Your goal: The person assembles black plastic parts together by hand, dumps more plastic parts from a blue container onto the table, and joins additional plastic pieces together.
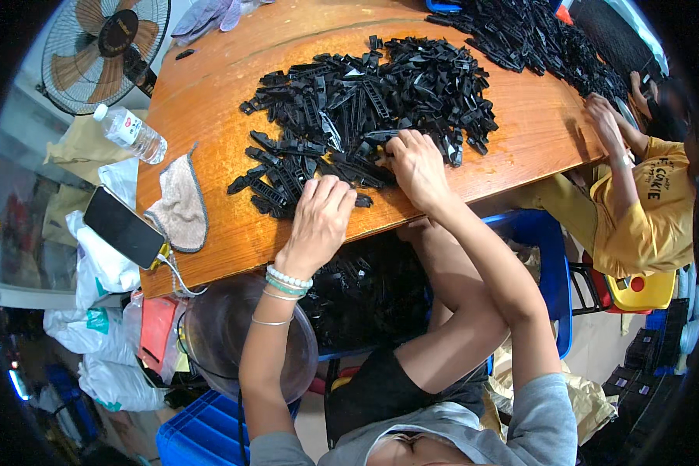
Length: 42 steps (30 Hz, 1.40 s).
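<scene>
A large heap of small black plastic parts [326, 97], long and slotted like clips, covers the middle of the wooden table. At its near edge lies a smaller cluster of the same parts [276, 175]. My left hand [322, 217] is closed beside this cluster, fingers bent down; one black part shows by its fingertips, and what lies under them is hidden. To its right, my right hand [418, 167] pinches at a black plastic part on the heap's near side, its fingertips partly hidden behind the hand.
On the table's left stand a beige cloth [180, 203], a phone [124, 227] with a cable, and a water bottle [130, 133]. A fan [105, 46] is behind. Below are a clear tub [245, 334] and a blue crate [558, 287]. A yellow-shirted person [648, 198] works at right by another black heap [528, 35].
</scene>
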Available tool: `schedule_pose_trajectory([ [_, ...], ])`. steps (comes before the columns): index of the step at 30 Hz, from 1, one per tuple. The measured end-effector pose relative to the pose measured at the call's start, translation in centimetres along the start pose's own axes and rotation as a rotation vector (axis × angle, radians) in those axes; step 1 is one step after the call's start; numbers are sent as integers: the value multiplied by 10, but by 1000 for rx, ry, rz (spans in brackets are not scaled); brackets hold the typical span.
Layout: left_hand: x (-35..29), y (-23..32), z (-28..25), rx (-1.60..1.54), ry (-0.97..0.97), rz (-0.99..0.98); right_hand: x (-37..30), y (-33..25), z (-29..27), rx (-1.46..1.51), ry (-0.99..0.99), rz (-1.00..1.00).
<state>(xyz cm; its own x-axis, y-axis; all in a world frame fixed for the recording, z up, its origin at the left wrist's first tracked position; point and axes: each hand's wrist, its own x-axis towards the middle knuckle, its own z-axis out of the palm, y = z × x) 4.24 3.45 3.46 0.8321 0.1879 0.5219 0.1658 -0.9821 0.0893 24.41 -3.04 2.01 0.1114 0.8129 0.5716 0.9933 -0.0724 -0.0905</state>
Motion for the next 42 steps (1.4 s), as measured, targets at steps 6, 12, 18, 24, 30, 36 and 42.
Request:
schedule_pose_trajectory([
  [6, -7, 12, -2, -294, -100, -153, -18, 6, -16, 306, -160, 170],
  [12, -20, 11, -3, -207, 42, -266, -26, 3, -25, 400, -180, 209],
  [18, -20, 18, 0, -235, 53, -277, -26, -1, -25, 424, -234, 278],
  [24, -23, 25, 5, -182, 75, -300, -27, 2, -28, 414, -197, 182],
  [30, -22, 28, 7, -156, 119, -258, -26, -1, -32, 360, -227, 234],
  [36, -22, 33, 12, -164, 116, -298, -32, 6, -34, 411, -266, 304],
  [42, -22, 36, 13, -164, 127, -302, -36, 7, -30, 457, -189, 327],
])
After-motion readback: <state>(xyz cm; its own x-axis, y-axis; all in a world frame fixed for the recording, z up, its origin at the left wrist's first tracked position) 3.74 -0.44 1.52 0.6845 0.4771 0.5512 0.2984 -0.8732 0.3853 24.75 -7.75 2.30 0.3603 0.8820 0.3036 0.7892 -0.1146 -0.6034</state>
